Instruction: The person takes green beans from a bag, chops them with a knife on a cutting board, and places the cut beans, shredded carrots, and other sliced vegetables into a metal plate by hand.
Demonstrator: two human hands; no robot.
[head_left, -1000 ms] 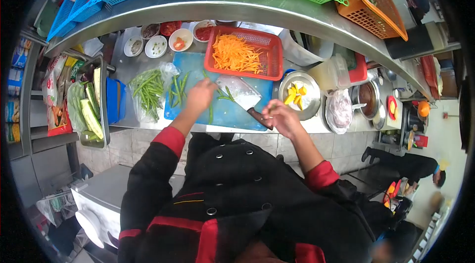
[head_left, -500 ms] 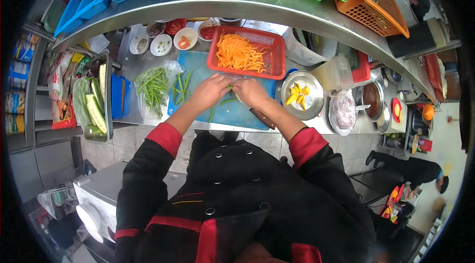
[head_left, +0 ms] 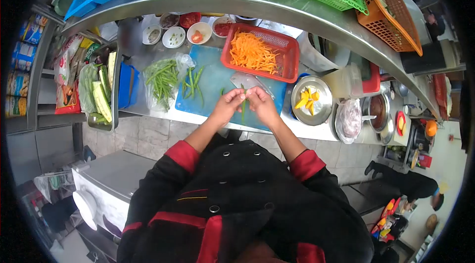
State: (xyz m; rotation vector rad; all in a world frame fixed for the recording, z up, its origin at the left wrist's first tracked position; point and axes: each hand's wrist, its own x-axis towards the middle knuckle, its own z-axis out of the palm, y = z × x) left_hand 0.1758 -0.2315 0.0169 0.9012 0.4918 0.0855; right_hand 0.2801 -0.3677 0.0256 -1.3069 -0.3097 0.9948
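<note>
Head view: at mid-frame, your left hand (head_left: pixel 227 105) and right hand (head_left: pixel 261 104) are pinching a green bean (head_left: pixel 243 110) between closed fingertips, both equally near. Its long axis is running top to bottom. The knife blade (head_left: pixel 240 79) is lying above; the red basket (head_left: pixel 290 65) is bounding the upper edge; blue board (head_left: pixel 202 108) is showing left.

Forearms (head_left: pixel 288 139) angled inward, the left hand (head_left: pixel 225 108) and right hand (head_left: pixel 262 106) sit close together, fingers (head_left: pixel 238 95) pinched.
</note>
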